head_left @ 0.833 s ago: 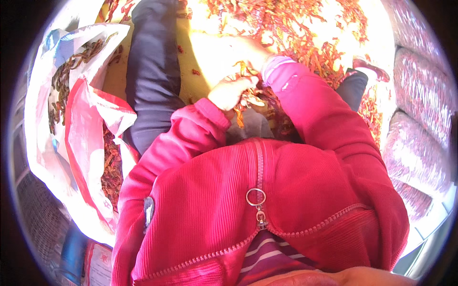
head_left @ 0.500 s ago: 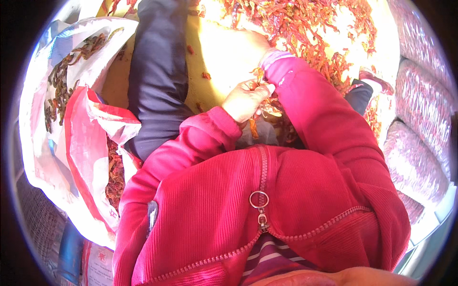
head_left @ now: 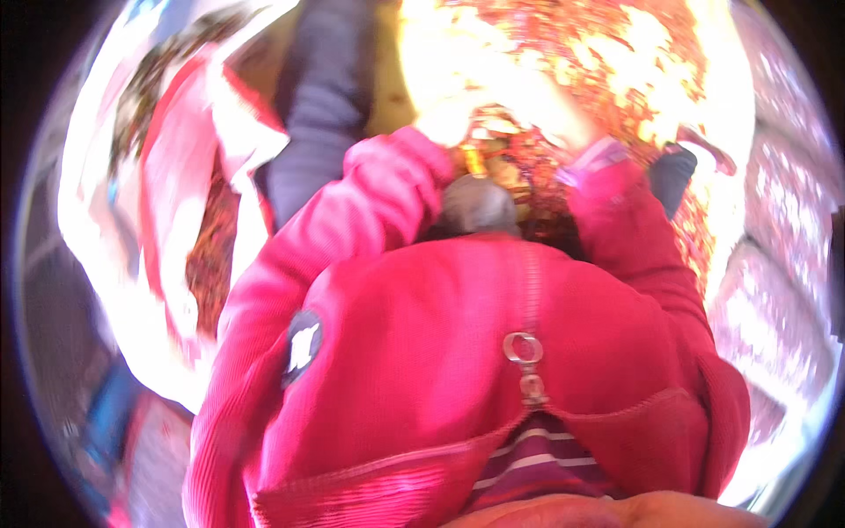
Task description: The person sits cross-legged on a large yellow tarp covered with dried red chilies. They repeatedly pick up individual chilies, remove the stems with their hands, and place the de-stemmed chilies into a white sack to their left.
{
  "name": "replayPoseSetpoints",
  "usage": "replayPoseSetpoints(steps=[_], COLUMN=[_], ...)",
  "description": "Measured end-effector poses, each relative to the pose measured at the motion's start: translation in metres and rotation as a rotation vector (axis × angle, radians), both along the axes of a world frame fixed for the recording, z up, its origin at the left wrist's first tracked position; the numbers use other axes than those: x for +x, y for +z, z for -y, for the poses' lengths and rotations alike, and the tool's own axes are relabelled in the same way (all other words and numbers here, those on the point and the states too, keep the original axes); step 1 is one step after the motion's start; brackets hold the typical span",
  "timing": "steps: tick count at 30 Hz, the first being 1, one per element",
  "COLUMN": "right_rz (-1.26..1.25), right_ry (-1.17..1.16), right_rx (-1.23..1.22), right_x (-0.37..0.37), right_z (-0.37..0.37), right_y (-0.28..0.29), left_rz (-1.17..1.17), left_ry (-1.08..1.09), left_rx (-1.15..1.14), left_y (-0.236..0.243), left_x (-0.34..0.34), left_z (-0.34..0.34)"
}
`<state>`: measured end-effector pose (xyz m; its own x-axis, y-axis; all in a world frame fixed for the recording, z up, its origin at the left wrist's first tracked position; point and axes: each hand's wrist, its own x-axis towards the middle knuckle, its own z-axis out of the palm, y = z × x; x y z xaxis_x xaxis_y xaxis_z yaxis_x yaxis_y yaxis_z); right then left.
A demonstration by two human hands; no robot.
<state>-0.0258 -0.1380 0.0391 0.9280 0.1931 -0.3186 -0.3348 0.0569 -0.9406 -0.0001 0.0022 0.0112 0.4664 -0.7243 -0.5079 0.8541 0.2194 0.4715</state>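
Both hands are blurred and washed out by glare in the head view. My left hand (head_left: 440,119) is above my lap, beside a loose bunch of dried red and orange strips (head_left: 497,136); one orange piece hangs just below it. My right hand (head_left: 554,110) is across the bunch, a short way to the right, over the spread of similar dried strips (head_left: 616,79). The fingers of both are smeared, so their grip is not visible. A grey shape (head_left: 475,207) lies in my lap under the bunch.
An open white-and-red plastic bag (head_left: 167,202) with dried strips inside stands left of my dark-trousered leg (head_left: 317,132). Yellow surface (head_left: 387,106) shows between leg and pile. My other leg (head_left: 669,180) is on the right, beside stacked clear plastic packages (head_left: 775,202).
The view has shifted, so most things sit higher and further right. My right hand has drawn back toward my body and rightward; both hands have become blurred.
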Motion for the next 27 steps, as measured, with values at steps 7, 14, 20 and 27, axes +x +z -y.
replayPoseSetpoints(steps=[7,14,20,27], right_rz=[0.05,0.07,-0.051,-0.026], right_ry=[0.021,0.029,-0.043,-0.145], right_rx=[-0.006,-0.014,0.101,-0.031], right_x=[-0.033,-0.067,-0.112,-0.133], right_z=[-0.022,0.001,0.012,0.027], right_y=[0.028,0.033,0.011,0.006], left_rz=[0.276,0.591,1.023,1.242], left_ry=[0.09,0.348,0.285,-0.182], left_rx=[0.144,0.291,1.11,1.315], left_y=[0.003,0.091,0.068,0.078], left_x=[-0.02,-0.04,-0.054,-0.036], left_z=[-0.038,-0.177,-0.296,-0.302])
